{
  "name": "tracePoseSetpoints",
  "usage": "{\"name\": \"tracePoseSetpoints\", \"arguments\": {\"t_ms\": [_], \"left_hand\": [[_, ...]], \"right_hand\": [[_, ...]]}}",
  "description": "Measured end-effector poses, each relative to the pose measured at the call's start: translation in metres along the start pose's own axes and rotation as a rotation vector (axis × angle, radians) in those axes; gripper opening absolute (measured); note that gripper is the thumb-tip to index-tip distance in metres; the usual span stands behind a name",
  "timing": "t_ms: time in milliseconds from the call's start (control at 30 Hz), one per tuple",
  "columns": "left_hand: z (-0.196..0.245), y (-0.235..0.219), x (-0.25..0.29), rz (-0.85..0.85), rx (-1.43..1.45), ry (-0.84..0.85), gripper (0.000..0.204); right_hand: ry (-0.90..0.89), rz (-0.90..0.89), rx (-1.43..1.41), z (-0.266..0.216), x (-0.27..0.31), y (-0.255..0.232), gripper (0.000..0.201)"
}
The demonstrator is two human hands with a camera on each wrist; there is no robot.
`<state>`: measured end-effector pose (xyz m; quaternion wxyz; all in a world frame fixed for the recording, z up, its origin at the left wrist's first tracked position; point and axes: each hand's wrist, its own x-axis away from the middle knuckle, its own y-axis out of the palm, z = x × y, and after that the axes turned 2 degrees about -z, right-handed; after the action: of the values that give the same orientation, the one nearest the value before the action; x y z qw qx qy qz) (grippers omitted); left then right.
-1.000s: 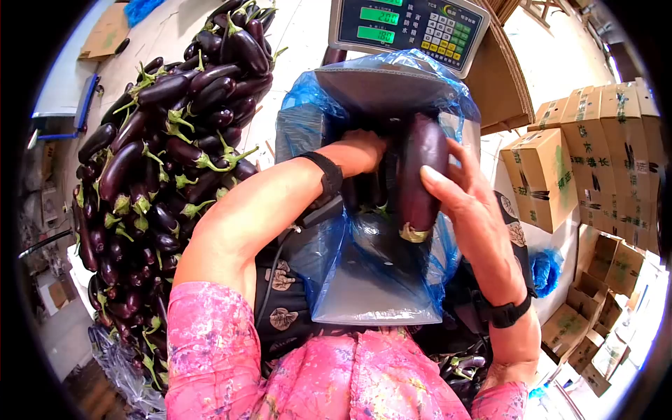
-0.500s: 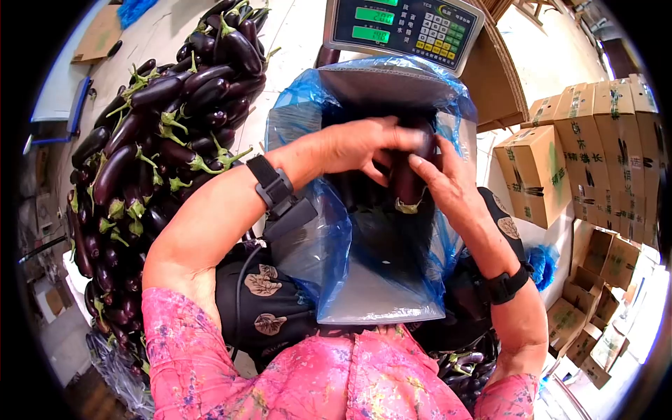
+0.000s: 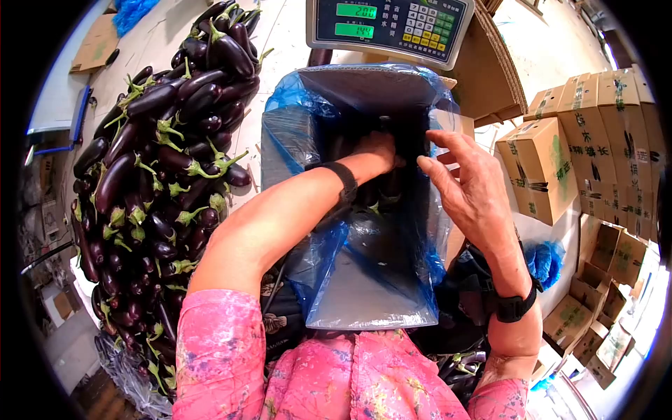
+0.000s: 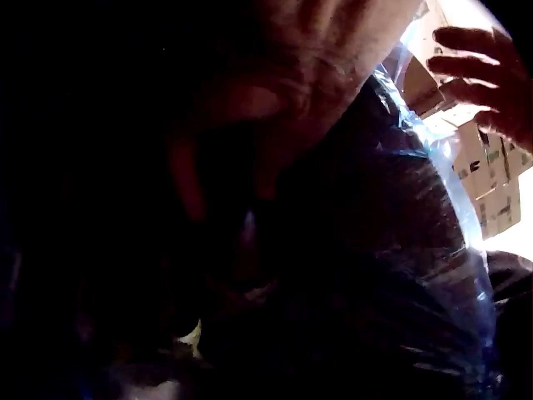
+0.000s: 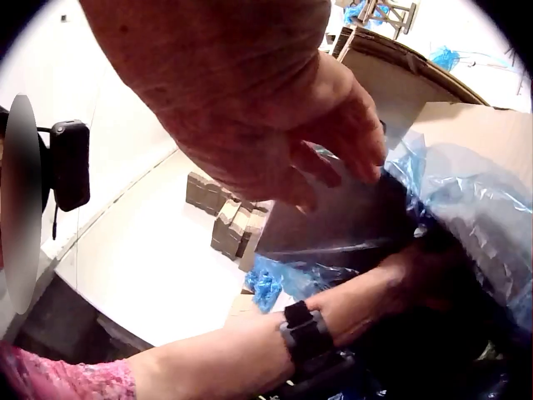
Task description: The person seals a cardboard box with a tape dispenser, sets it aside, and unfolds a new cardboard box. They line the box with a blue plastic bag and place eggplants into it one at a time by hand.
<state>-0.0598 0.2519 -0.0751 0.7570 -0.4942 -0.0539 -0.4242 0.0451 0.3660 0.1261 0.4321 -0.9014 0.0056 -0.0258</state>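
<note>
A cardboard box [image 3: 385,297] lined with a blue plastic bag [image 3: 283,143] stands before me in the head view. Deep inside it, my left hand [image 3: 378,150] reaches down among dark eggplants. In the dim left wrist view its thumb and fingers come down around a shiny eggplant [image 4: 248,237]; most of that eggplant is lost in shadow. A pale green eggplant cap [image 4: 191,337] shows below. At the box's right wall, my right hand [image 3: 476,185] hovers with fingers spread and nothing held.
To the left lies a large heap of eggplants [image 3: 161,161]. Behind the box sits a digital scale display [image 3: 392,28], with a brown cardboard sheet [image 3: 490,70] beside it. Printed cartons [image 3: 539,171] are stacked at right, near a crumpled blue plastic bag [image 3: 544,262].
The right hand held an eggplant over the box; the left hand came up, took it, and moved back down into the box. The right hand is now empty and slightly farther right.
</note>
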Motion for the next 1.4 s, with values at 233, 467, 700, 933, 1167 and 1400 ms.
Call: {"name": "tracePoseSetpoints", "arguments": {"t_ms": [233, 467, 700, 933, 1167, 1400], "left_hand": [[0.005, -0.054, 0.058, -0.065, 0.099, 0.253, 0.043], [-0.093, -0.254, 0.141, -0.109, 1.018, 0.356, 0.034], [-0.231, -0.142, -0.054, 0.445, 0.33, -0.169, 0.076], [-0.208, -0.073, -0.138, 0.375, 0.253, -0.398, 0.098], [-0.232, -0.136, -0.061, 0.347, 1.007, -0.24, 0.062], [-0.244, -0.222, 0.052, 0.48, 1.387, 0.192, 0.044]], "right_hand": [[0.024, 0.004, 0.003, 0.0, 0.011, -0.01, 0.032], [0.003, -0.117, 0.153, -0.005, 0.009, -0.006, 0.041], [0.115, -0.267, 0.265, -0.014, -0.019, 0.005, 0.05], [0.273, -0.31, 0.339, -0.008, -0.027, 0.008, 0.052], [0.229, -0.298, 0.293, 0.003, -0.016, -0.009, 0.046], [0.216, -0.043, 0.25, 0.034, 0.0, 0.001, 0.068]]}}
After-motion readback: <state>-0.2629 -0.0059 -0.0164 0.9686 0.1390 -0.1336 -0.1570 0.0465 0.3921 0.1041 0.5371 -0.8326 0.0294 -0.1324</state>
